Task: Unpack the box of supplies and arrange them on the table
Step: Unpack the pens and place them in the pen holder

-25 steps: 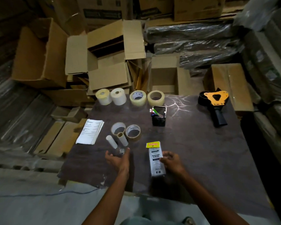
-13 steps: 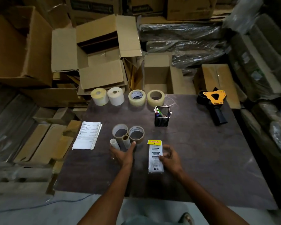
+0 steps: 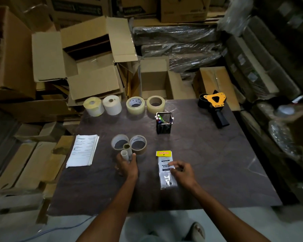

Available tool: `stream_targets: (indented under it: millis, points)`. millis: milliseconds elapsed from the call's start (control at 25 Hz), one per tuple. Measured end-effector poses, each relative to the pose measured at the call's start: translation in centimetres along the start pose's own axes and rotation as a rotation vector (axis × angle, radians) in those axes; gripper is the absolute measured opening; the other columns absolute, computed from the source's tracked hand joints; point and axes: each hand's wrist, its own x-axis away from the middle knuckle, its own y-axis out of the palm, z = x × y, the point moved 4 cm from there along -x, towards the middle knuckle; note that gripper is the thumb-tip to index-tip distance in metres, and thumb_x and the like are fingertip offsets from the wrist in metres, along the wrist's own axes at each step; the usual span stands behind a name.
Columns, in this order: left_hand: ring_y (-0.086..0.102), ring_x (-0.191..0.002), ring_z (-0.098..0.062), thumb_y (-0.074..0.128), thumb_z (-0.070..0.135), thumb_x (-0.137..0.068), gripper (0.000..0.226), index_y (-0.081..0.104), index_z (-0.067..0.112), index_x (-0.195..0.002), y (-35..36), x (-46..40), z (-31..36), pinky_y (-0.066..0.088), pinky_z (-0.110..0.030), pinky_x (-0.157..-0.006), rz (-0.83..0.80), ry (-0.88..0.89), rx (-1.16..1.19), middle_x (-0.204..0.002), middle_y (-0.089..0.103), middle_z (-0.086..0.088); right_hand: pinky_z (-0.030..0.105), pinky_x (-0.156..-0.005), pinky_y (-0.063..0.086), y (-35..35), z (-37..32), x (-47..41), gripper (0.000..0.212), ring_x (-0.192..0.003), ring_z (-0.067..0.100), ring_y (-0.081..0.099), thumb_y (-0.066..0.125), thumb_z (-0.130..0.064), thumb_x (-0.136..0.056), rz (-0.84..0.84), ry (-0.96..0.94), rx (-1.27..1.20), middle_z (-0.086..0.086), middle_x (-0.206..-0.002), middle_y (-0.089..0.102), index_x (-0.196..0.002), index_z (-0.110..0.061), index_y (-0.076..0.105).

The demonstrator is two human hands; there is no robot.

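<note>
Dark tabletop carries everything, so place the rest off the mesh pen holder. Beyond it, off the far edge, an open cardboard box among stacked cartons; whether it's the supply box, can't tell. Right of the holder, the orange-and-black tape dispenser. Far-left of it, two white label rolls, then two clear tape rolls just behind the holder. Well left and nearer you, a paper stack. Near-left, two tape cores side by side, touching. Nearer you than the holder, a flat packet with a yellow header.

Your left hand has its fingers wrapped round two small cardboard tubes, standing them upright right against the tape cores. Your right hand is loosely spread, fingertips resting on the packet's right edge, gripping nothing.

Step looks like final arranging, most supplies already laid out. Next: set the tubes down steady and let go without tipping them, then square the packet in line.
</note>
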Motion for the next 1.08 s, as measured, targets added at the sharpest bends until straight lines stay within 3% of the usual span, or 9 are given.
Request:
stream_targets:
  millis: [200, 440, 560, 680, 800, 880, 1000, 1080]
  points:
    - [0.055, -0.116, -0.032, 0.072, 0.024, -0.084, 0.040, 0.058, 0.010, -0.118, 0.7, 0.0, 1.5, 0.041, -0.035, -0.099, -0.031, -0.042, 0.091, -0.117, 0.065, -0.014, 0.017, -0.061, 0.052, -2.1, 0.7, 1.3, 0.025, -0.068, 0.001, 0.068, 0.065, 0.005, -0.083, 0.043, -0.015, -0.006, -0.005, -0.080, 0.075, -0.086, -0.018, 0.074]
    - [0.056, -0.120, -0.032, 0.065, 0.033, -0.090, 0.045, 0.055, 0.007, -0.126, 1.5, 4.0, 0.8, 0.043, -0.045, -0.104, -0.090, -0.123, 0.100, -0.124, 0.063, -0.016, 0.028, -0.061, 0.056, -4.6, 1.1, 2.5, 0.022, -0.070, 0.014, 0.072, 0.063, 0.007, -0.085, 0.067, 0.038, -0.164, 0.004, -0.082, 0.077, -0.092, -0.011, 0.073]
    - [0.061, -0.113, -0.027, 0.064, 0.030, -0.092, 0.043, 0.055, 0.006, -0.127, 3.6, 8.4, 1.5, 0.048, -0.043, -0.100, -0.271, -0.057, 0.147, -0.122, 0.064, -0.013, 0.029, -0.062, 0.057, -6.9, 1.2, 2.7, 0.022, -0.071, 0.016, 0.073, 0.062, 0.008, -0.085, 0.119, 0.053, -0.225, 0.009, -0.086, 0.076, -0.096, -0.007, 0.073]
    - [0.067, -0.097, -0.023, 0.064, 0.032, -0.092, 0.034, 0.061, 0.006, -0.114, 6.7, 12.4, 2.5, 0.054, -0.039, -0.089, -0.450, -0.073, 0.167, -0.107, 0.070, -0.011, 0.020, -0.057, 0.055, -10.8, 1.3, 2.6, 0.021, -0.066, 0.006, 0.071, 0.060, 0.012, -0.086, 0.178, 0.043, -0.227, 0.008, -0.086, 0.074, -0.101, 0.000, 0.070]
    - [0.063, -0.072, -0.015, 0.062, 0.027, -0.094, 0.019, 0.060, 0.009, -0.094, 10.3, 16.6, 4.6, 0.054, -0.029, -0.065, -0.647, -0.086, 0.192, -0.082, 0.065, -0.005, 0.018, -0.058, 0.055, -16.0, 1.8, 2.5, 0.021, -0.066, 0.005, 0.071, 0.061, 0.013, -0.086, 0.258, 0.024, -0.218, 0.012, -0.090, 0.072, -0.103, 0.002, 0.068]
    - [0.060, -0.066, -0.017, 0.060, 0.022, -0.095, 0.022, 0.061, 0.001, -0.092, 13.1, 19.4, 5.9, 0.050, -0.021, -0.049, -0.754, -0.093, 0.187, -0.077, 0.062, -0.008, 0.021, -0.060, 0.057, -19.8, 2.5, 2.3, 0.022, -0.072, 0.013, 0.071, 0.062, 0.012, -0.085, 0.308, 0.023, -0.215, 0.016, -0.095, 0.073, -0.103, 0.002, 0.069]
    - [0.063, -0.063, -0.020, 0.057, 0.019, -0.096, 0.028, 0.063, -0.007, -0.099, 18.1, 24.6, 7.5, 0.052, -0.025, -0.051, -0.883, -0.136, 0.172, -0.079, 0.067, -0.013, 0.025, -0.066, 0.059, -26.3, 4.3, 1.6, 0.023, -0.075, 0.012, 0.073, 0.064, 0.008, -0.085, 0.351, 0.036, -0.198, 0.012, -0.098, 0.074, -0.104, -0.004, 0.071]
    - [0.066, -0.064, -0.024, 0.056, 0.015, -0.094, 0.022, 0.063, -0.005, -0.097, 22.0, 28.4, 8.7, 0.054, -0.031, -0.058, -0.961, -0.168, 0.172, -0.079, 0.070, -0.014, 0.034, -0.075, 0.061, -30.8, 5.7, 0.6, 0.025, -0.082, 0.012, 0.074, 0.067, -0.002, -0.083, 0.369, 0.044, -0.182, 0.004, -0.098, 0.076, -0.102, -0.016, 0.073]
